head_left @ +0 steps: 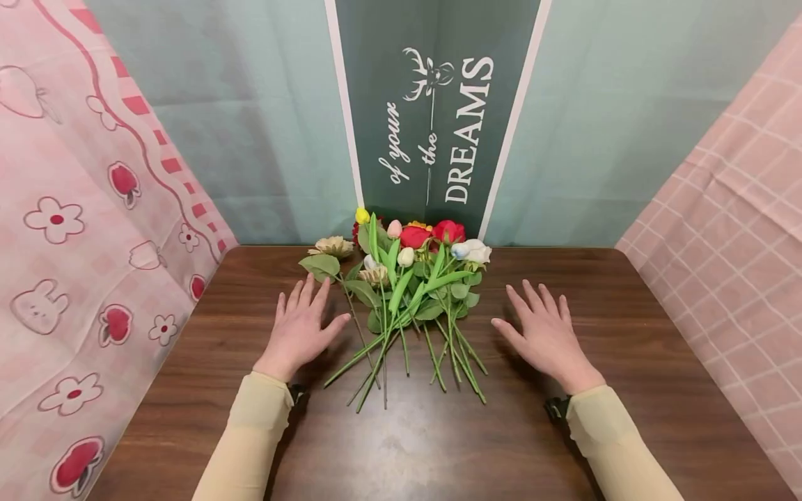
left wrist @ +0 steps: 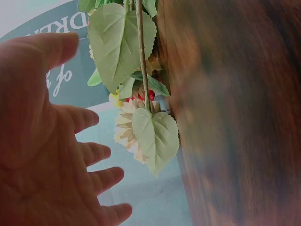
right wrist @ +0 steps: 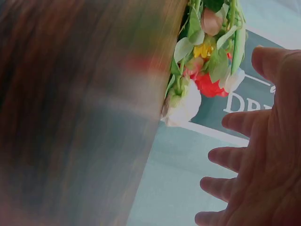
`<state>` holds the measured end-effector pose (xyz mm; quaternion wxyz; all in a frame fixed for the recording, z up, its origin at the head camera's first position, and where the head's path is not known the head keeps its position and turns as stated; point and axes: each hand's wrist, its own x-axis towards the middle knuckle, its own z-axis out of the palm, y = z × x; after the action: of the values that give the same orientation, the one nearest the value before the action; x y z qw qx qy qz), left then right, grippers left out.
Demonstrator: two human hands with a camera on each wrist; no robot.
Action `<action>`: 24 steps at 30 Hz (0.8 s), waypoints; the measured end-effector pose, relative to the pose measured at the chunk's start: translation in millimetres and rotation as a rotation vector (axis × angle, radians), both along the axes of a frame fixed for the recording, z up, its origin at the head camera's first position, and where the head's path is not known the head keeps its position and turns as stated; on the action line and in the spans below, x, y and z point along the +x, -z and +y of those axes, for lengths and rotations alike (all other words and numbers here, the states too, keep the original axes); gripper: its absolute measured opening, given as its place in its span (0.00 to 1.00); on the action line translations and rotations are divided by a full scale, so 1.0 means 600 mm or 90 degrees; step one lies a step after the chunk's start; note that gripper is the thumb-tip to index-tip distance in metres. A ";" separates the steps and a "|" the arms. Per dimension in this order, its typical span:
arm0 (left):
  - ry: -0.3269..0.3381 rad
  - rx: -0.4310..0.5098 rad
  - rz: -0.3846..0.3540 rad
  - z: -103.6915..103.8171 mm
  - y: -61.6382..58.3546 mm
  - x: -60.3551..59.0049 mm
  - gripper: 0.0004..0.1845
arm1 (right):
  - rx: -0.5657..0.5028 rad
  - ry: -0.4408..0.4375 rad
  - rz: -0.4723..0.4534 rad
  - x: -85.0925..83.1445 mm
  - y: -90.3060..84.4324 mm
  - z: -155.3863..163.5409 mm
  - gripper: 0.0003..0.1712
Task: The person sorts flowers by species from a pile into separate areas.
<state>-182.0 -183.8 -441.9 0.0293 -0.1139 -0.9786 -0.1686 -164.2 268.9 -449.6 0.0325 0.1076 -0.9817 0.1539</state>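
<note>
A loose pile of artificial flowers lies at the back middle of the table, with green stems (head_left: pixel 413 313) crossing toward the front. Among the blooms are a red rose (head_left: pixel 448 231), a yellow tulip (head_left: pixel 362 216), a pink tulip (head_left: pixel 394 229) and a white rose (head_left: pixel 478 251). A cream flower (head_left: pixel 332 247) lies furthest left, its leaf (left wrist: pixel 156 136) large in the left wrist view. My left hand (head_left: pixel 301 327) spreads its fingers left of the pile, holding nothing. On the pile's right, my right hand (head_left: pixel 546 337) is likewise spread, apart from the flowers and holding nothing.
The dark wooden table (head_left: pixel 401 459) meets a teal curtain (head_left: pixel 263 125) with a lettered panel (head_left: pixel 432 160) at its back. A pink patterned cloth (head_left: pixel 94 278) hangs on the left and a pink checked cloth (head_left: pixel 739 229) on the right.
</note>
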 end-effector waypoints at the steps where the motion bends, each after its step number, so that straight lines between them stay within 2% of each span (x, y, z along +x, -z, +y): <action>1: 0.002 -0.001 -0.005 -0.003 0.000 0.000 0.46 | -0.002 -0.006 0.005 -0.001 -0.001 -0.005 0.50; 3: 0.007 -0.009 -0.017 -0.010 0.000 0.003 0.44 | 0.004 -0.028 0.023 -0.005 -0.007 -0.020 0.49; 6: 0.010 -0.040 -0.028 -0.028 0.001 0.007 0.41 | 0.040 -0.090 0.066 -0.017 -0.024 -0.055 0.47; 11: 0.008 -0.089 -0.034 -0.067 -0.005 0.022 0.39 | 0.147 -0.241 0.126 -0.042 -0.066 -0.143 0.41; 16: 0.003 -0.095 -0.025 -0.096 -0.001 0.037 0.39 | 0.256 -0.386 0.132 -0.063 -0.096 -0.253 0.36; 20: 0.003 -0.093 -0.018 -0.099 0.006 0.044 0.39 | 0.322 -0.457 0.134 -0.083 -0.091 -0.337 0.37; 24: 0.012 -0.092 -0.015 -0.090 0.006 0.050 0.38 | 0.380 -0.478 0.138 -0.114 -0.069 -0.395 0.36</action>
<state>-151.9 -238.0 -445.7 0.0082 -0.1228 -0.9875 -0.0988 -232.6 31.7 -408.0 0.0444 0.4743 -0.8672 -0.1451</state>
